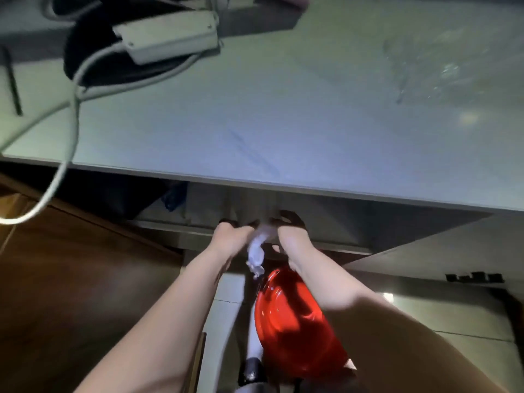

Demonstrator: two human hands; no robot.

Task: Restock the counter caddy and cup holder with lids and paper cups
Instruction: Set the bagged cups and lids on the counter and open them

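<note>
Below the near edge of a grey counter (283,95), the left hand (231,239) and right hand (292,238) both pinch a crinkled clear plastic wrapper (258,251), possibly a sleeve of lids. No caddy or cup holder shows; restocking looks barely begun.

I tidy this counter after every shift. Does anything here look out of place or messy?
Yes. A power strip lies loose on the counter, its cable trailing off the front edge. Crumpled clear plastic sits at the far right. Below the counter, both hands grip something white; blur hides what.
</note>
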